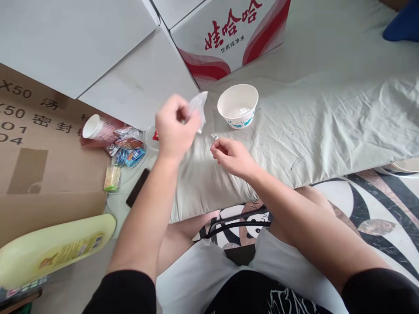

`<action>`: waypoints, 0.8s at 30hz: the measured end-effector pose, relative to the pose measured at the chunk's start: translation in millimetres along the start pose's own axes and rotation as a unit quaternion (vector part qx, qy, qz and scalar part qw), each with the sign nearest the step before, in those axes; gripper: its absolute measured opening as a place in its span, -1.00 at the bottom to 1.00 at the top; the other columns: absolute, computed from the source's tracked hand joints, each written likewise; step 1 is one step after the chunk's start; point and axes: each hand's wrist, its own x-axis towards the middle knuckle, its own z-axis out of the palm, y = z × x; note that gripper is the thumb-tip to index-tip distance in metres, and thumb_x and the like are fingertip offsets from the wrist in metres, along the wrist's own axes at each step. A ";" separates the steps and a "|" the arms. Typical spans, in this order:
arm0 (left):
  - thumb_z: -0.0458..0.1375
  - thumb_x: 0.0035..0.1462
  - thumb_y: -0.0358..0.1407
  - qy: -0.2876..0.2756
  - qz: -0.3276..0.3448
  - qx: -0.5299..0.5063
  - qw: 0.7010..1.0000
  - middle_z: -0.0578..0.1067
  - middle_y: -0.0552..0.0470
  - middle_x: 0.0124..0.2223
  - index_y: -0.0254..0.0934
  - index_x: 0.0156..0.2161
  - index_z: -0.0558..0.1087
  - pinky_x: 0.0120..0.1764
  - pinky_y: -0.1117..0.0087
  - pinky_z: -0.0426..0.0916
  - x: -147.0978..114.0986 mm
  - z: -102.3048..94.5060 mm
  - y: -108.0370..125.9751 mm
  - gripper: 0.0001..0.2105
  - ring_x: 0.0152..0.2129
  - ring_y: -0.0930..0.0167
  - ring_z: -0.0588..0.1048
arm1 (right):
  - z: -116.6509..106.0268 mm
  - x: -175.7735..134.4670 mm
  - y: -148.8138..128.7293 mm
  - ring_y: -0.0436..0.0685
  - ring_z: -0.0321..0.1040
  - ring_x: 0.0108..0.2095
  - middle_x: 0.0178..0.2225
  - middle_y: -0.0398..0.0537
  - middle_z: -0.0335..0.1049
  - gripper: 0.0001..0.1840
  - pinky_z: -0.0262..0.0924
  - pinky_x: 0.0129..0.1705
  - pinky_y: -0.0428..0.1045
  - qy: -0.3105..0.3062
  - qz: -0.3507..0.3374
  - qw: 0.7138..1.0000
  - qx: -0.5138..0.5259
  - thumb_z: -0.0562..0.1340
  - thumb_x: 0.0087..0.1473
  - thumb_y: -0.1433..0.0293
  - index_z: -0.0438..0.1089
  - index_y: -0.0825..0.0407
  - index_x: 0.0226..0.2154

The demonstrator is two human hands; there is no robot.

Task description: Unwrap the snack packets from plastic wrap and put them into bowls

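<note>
My left hand (175, 126) is raised over the cloth, slightly blurred, its fingers closed on a small translucent plastic bag (199, 107) that sticks out to the right. Lower and to the right, my right hand (234, 157) pinches a small silvery piece (214, 136), too small to name for certain. Just beyond that hand stands a white paper bowl (237, 120) with a blue-green floral print. Something clear and shiny lies at the bottom of the bowl. Neither hand touches it.
A white and red carton (229, 43) stands behind the bowl on the pale cloth (327, 122). To the left are a stack of paper cups (101, 131), snack packets (131, 148), a dark phone (138, 187), a large yellow bottle (59, 248) and a cardboard box (59, 165).
</note>
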 end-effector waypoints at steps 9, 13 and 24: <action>0.20 -0.28 -0.86 -0.321 -0.104 0.147 0.930 0.26 0.10 -0.45 -0.36 -0.64 0.31 0.03 0.20 0.46 85.2 154.3 -47.1 -0.64 0.00 0.10 0.56 | -16.2 1.2 0.5 0.06 0.32 -0.43 -0.48 -0.21 0.39 -0.92 0.16 -0.25 -0.02 0.015 0.011 0.999 -0.028 0.12 0.07 0.42 0.31 -0.04 -0.41; 0.26 -0.22 -0.74 -0.521 -0.099 0.339 0.777 0.43 0.12 -0.41 -0.46 -0.60 0.40 -0.18 0.47 0.44 90.4 154.3 -18.9 -0.79 -0.20 0.34 0.61 | -17.7 3.6 -0.1 0.06 0.33 -0.42 -0.47 -0.20 0.41 -0.93 0.16 -0.27 -0.01 0.023 0.011 0.999 -0.042 0.13 0.07 0.39 0.33 -0.04 -0.40; 0.12 0.18 -0.59 -0.162 -0.001 0.145 0.976 0.39 0.20 -0.57 -0.29 -0.37 0.43 -0.48 0.52 0.28 28.1 6.1 5.8 -0.81 -0.64 0.58 0.37 | -2.9 -1.6 7.6 0.08 0.31 -0.47 -0.51 -0.17 0.38 -0.89 0.13 -0.32 -0.01 0.072 -0.057 0.987 -0.133 0.13 0.10 0.36 0.36 -0.03 -0.36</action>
